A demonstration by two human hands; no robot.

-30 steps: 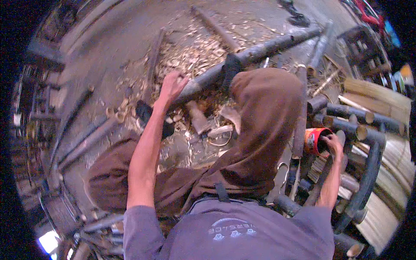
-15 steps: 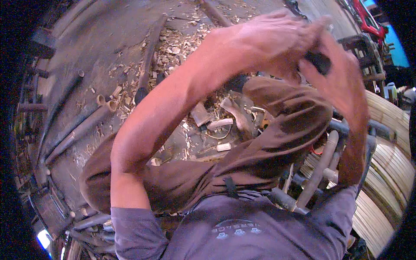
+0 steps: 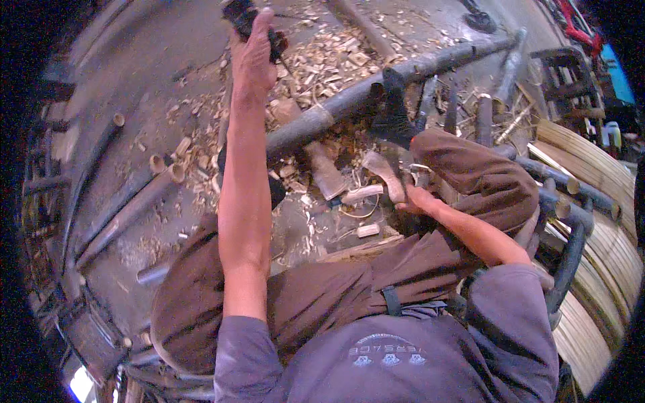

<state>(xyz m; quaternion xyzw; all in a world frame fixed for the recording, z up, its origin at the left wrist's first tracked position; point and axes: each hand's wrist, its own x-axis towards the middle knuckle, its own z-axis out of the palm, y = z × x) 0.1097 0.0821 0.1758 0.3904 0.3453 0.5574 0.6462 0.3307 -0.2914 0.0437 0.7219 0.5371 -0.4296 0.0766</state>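
Note:
My left hand (image 3: 252,59) is stretched far forward at the end of a straight arm, its fingers wrapped round a dark, blocky object (image 3: 240,15) whose kind I cannot make out. Low between my legs, my right hand (image 3: 418,200) closes on the near end of a worn, curved wooden handle (image 3: 384,173). Whatever the handle belongs to is not plain to see. Across the ground in front of me runs a long dark bamboo pole (image 3: 322,115), slanting up to the right past my dark-covered foot (image 3: 395,111). A short wooden block (image 3: 324,171) lies beside the handle.
Wood chips (image 3: 336,57) litter the ground beyond the pole. Cut bamboo poles (image 3: 131,215) lie at the left. Split bamboo strips (image 3: 588,269) are stacked at the right, near a dark bamboo frame (image 3: 571,225). A small pale offcut (image 3: 368,231) lies between my legs.
My hands were together at the upper right and have parted. The left has swung left and forward; the right has come down to the wooden handle. The dark pole now shows clearly.

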